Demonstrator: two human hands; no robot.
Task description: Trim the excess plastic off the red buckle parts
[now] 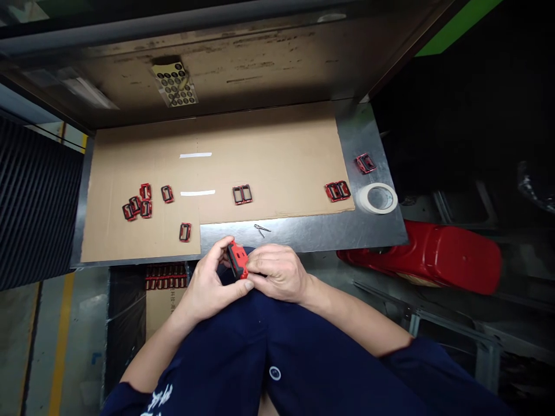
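Close to my body, just off the table's front edge, my left hand (215, 284) grips a red and black plastic frame (238, 258) by its two ends, thumb below and fingers above. The part is tilted so its red side faces right. My right hand (276, 270) is closed in a pinch against that red side; whatever its fingertips hold, if anything, is hidden. Beyond my hands, small metal tweezers (262, 230) lie on the bare metal strip. A similar frame (185, 232) rests on the cardboard to the left, and a joined pair (242, 195) lies farther back.
Cardboard (277, 156) covers most of the metal table (303, 234). Several frames cluster at left (139, 203), others at right (337, 190). A tape roll (378, 198) sits near the right edge. Below are a box of parts (166, 277) and a red stool (466, 260).
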